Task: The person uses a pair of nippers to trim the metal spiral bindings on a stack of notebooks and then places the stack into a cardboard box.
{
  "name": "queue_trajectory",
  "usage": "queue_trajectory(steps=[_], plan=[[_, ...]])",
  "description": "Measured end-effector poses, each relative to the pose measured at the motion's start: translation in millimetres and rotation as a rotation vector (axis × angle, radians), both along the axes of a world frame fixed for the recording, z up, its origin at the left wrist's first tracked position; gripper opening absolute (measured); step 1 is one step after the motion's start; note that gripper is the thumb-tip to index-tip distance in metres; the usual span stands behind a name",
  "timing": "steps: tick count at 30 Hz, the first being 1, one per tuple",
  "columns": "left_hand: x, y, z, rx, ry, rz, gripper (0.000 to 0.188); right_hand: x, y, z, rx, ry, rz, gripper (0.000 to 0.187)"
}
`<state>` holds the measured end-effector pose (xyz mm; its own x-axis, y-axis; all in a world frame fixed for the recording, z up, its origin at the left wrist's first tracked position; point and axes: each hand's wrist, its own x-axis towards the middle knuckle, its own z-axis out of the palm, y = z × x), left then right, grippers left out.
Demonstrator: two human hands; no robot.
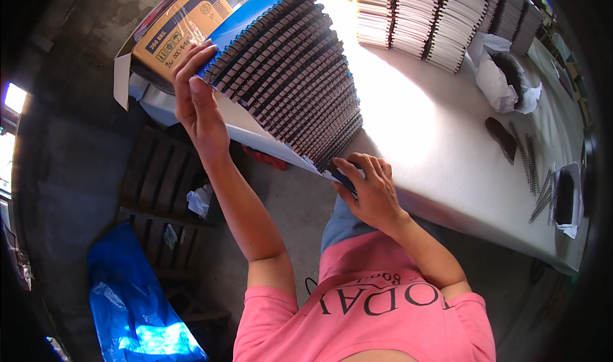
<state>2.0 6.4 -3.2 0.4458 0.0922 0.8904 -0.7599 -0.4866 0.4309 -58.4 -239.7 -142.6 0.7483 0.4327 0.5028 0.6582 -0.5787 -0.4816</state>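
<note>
A tall stack of wire-bound notebooks [290,81] with dark binding along its near side rises at the edge of the table. Its top notebook has a bright blue cover [258,12]. My left hand [203,109] grips the upper left corner of the stack, fingers over the blue cover's edge and thumb lower on the side. At the bottom corner nearest me, my right hand [371,192] has its bent fingers against the lowest notebooks. The undersides of its fingertips are partly hidden.
A cardboard box [185,26] stands behind the stack at left. Further stacks of white-edged notebooks [424,17] fill the far side of the white table [408,148]. Loose binding coils [525,157] and paper-wrapped bundles [501,84] lie at right. Blue plastic [137,298] and a slatted bench [153,183] are lower left.
</note>
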Motion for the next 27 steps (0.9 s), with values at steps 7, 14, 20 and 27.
queue_trajectory(steps=[7, 14, 20, 27], plan=[[0, -1, 1, 0.031, -0.026, 0.005, 0.044, -1, 0, -2, 0.015, -0.054, 0.000, 0.043], [0, -2, 2, 0.038, -0.018, 0.016, 0.044, 3, 3, 2, 0.177, 0.349, 0.170, 0.034], [0, -2, 2, 0.018, -0.014, 0.022, 0.042, 12, -3, 15, 0.299, 0.772, 0.205, 0.032], [1, 0, 0, -0.039, -0.010, -0.008, 0.041, -6, -2, 4, -0.057, -0.046, -0.018, 0.040]])
